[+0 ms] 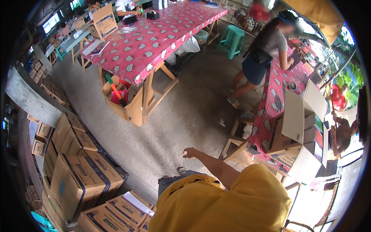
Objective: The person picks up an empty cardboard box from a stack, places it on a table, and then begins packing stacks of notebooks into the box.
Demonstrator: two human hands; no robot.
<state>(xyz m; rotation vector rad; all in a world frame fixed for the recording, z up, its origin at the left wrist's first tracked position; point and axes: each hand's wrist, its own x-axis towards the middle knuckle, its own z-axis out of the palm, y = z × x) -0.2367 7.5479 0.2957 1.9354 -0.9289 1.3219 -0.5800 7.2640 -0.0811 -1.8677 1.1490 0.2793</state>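
Observation:
My right hand point(189, 153) hangs out in front of my body above the concrete floor point(154, 143). It holds nothing, and its fingers look loosely bent and a little apart. The bare forearm runs back to the yellow sleeve point(251, 181) of my shirt. One of my shoes point(182, 170) shows on the floor just below that hand. My left hand is out of the picture.
Stacked brown cartons point(81, 181) line the left. Ahead stands a pink-covered table point(135, 46), with a carton of odds and ends point(129, 110) beneath. At right, a person point(266, 46) works at another pink-covered table point(266, 112) bearing an open carton point(293, 120). A green stool point(232, 40) stands farther off.

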